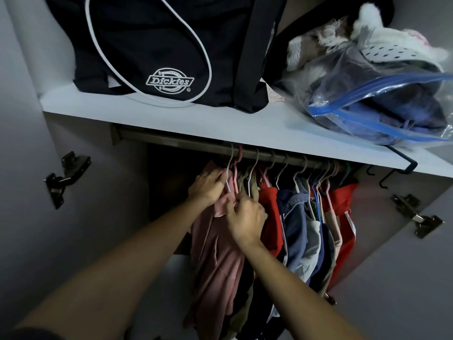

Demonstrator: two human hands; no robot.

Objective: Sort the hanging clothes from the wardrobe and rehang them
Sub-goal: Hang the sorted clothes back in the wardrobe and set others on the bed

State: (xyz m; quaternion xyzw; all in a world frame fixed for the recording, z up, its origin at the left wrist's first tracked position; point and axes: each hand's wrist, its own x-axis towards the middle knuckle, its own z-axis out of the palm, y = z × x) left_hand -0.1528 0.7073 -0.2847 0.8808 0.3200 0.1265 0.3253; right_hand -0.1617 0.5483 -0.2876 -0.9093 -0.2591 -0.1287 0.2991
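Note:
A pink garment [215,261] hangs at the left end of the clothes row, on a hanger hooked over the dark rail [186,143]. My left hand [207,186] grips its upper left shoulder near the hanger wire. My right hand [246,217] pinches the pink fabric at the collar, just right of the left hand. To the right hang an olive piece [251,185], a red garment [269,217], denim and blue clothes [296,229], and another red garment [345,231], all on thin hangers.
The white shelf [196,119] above the rail carries a black Dickies bag [152,50] and a clear zip bag of clothes [382,104]. Door hinges sit at the left [66,177] and right [416,217]. The rail's left stretch holds no hangers.

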